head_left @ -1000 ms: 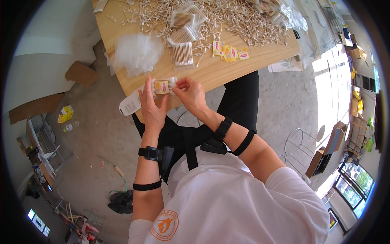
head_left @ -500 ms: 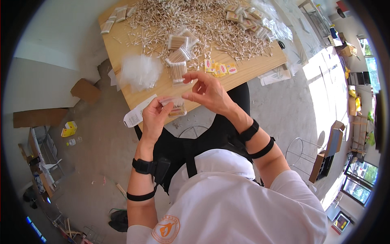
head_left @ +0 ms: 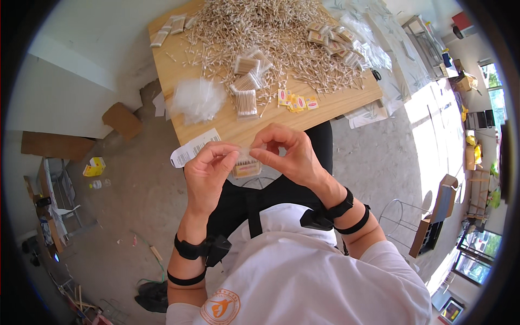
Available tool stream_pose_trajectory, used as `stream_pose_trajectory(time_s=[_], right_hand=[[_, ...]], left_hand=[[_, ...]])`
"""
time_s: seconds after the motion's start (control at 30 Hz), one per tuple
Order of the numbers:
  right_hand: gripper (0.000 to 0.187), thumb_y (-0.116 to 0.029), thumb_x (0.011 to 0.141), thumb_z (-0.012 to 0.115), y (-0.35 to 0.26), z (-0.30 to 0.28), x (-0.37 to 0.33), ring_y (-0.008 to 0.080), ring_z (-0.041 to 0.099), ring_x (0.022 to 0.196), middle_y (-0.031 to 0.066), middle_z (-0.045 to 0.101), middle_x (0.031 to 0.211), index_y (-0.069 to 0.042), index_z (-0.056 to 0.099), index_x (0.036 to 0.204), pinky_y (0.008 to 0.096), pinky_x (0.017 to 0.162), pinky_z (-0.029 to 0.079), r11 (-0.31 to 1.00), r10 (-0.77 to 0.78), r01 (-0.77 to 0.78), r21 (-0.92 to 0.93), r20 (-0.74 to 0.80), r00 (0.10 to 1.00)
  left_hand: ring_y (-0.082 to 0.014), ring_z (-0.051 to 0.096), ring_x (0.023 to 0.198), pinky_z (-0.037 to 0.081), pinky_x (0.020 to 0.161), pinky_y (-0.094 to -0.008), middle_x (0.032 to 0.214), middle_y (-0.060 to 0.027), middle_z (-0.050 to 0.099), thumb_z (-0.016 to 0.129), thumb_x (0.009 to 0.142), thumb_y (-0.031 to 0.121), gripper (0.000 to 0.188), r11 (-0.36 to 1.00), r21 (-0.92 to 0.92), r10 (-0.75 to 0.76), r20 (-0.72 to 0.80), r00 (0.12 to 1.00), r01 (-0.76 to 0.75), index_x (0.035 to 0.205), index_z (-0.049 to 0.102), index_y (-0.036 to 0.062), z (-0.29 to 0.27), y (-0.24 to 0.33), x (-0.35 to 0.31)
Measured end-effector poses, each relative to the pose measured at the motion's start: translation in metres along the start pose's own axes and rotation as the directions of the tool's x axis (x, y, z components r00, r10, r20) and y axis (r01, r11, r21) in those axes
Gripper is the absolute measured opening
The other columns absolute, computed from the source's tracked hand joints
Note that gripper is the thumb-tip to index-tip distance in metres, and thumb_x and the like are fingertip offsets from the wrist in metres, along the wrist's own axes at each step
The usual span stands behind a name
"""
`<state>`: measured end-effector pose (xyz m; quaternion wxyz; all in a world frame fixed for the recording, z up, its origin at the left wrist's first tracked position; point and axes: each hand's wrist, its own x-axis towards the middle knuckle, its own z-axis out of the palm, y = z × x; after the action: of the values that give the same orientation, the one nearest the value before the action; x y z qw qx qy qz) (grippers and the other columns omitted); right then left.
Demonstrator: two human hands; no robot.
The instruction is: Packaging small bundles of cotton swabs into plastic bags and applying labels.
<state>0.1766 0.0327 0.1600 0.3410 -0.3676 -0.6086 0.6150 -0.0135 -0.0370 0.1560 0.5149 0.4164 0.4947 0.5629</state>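
Observation:
A small clear plastic bag of cotton swabs (head_left: 247,169), with a yellow card inside, hangs just off the table's near edge. Its top edge is pinched on one side by my left hand (head_left: 205,176) and on the other by my right hand (head_left: 292,156); both hands have thumb and fingers pressed together. Beyond them on the wooden table (head_left: 179,65) lie several swab bundles in clear plastic (head_left: 246,103). Left of these is a heap of clear plastic bags (head_left: 197,100); to the right are small yellow cards (head_left: 297,102).
Loose cotton swabs (head_left: 254,32) cover the far tabletop. Packed swab bags (head_left: 337,40) lie at its right, others (head_left: 168,30) at the far left corner. A white printed sheet (head_left: 196,147) overhangs the left edge near my left hand. A wire-frame stool (head_left: 400,214) stands right.
My right hand has come down to the bag and now pinches its top edge. My left hand has shifted its hold to the top too, and the bag sits lower.

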Motion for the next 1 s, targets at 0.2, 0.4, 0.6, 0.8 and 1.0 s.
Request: stream_pose_trajectory(time_s=[0.2,0.4,0.6,0.8,1.0], right_hand=[[0.01,-0.006,0.081,0.075,-0.022,-0.006,-0.004,0.0134,0.057,0.068,0.0038,0.061,0.08,-0.003,0.069,0.088,0.0279,0.06,0.045,0.92,-0.198,0.217,-0.327,0.09,0.976],[0.011,-0.005,0.08,0.075,-0.02,-0.016,-0.004,0.0215,0.059,0.07,0.0069,0.06,0.083,-0.002,0.067,0.088,0.0319,0.062,0.047,0.842,-0.272,0.324,-0.431,0.179,0.946],[0.01,-0.004,0.082,0.072,-0.019,-0.018,-0.005,0.0237,0.06,0.072,0.008,0.059,0.084,-0.002,0.064,0.087,0.0335,0.062,0.048,0.819,-0.275,0.354,-0.451,0.233,0.933],[0.008,-0.007,0.083,0.068,-0.009,-0.022,0.002,0.032,0.06,0.073,0.0098,0.058,0.083,-0.003,0.062,0.086,0.0392,0.063,0.048,0.821,-0.325,0.387,-0.419,0.215,0.921],[0.007,-0.006,0.085,0.067,-0.006,-0.027,0.003,0.0294,0.06,0.076,0.0096,0.059,0.084,-0.001,0.062,0.088,0.0366,0.067,0.048,0.825,-0.293,0.381,-0.417,0.26,0.92]], left_hand=[[-0.0117,0.062,0.09,0.05,0.084,-0.0255,0.099,-0.0071,0.067,0.067,0.089,0.001,0.008,0.98,0.174,0.093,0.041,0.995,-0.099,0.096,0.068,-0.0028,0.009,0.011,-0.003],[-0.0128,0.063,0.087,0.049,0.08,-0.0255,0.094,-0.0066,0.069,0.069,0.087,0.002,0.006,0.948,0.295,0.118,0.03,0.993,-0.122,0.092,0.069,-0.0014,0.009,0.008,-0.003],[-0.0156,0.063,0.084,0.047,0.088,-0.0303,0.094,-0.0068,0.069,0.069,0.087,0.003,0.005,0.845,0.475,0.212,0.126,0.969,-0.246,0.09,0.068,-0.0001,0.008,0.011,-0.001],[-0.0193,0.06,0.087,0.046,0.087,-0.0321,0.092,-0.0057,0.067,0.072,0.083,0.004,0.007,0.858,0.456,0.223,0.084,0.971,-0.236,0.088,0.069,0.0013,0.011,0.008,0.002],[-0.0176,0.055,0.081,0.044,0.079,-0.0297,0.082,-0.0032,0.06,0.077,0.08,0.009,0.012,0.762,0.585,0.22,0.167,0.961,-0.276,0.086,0.069,0.0015,0.003,0.009,0.006]])
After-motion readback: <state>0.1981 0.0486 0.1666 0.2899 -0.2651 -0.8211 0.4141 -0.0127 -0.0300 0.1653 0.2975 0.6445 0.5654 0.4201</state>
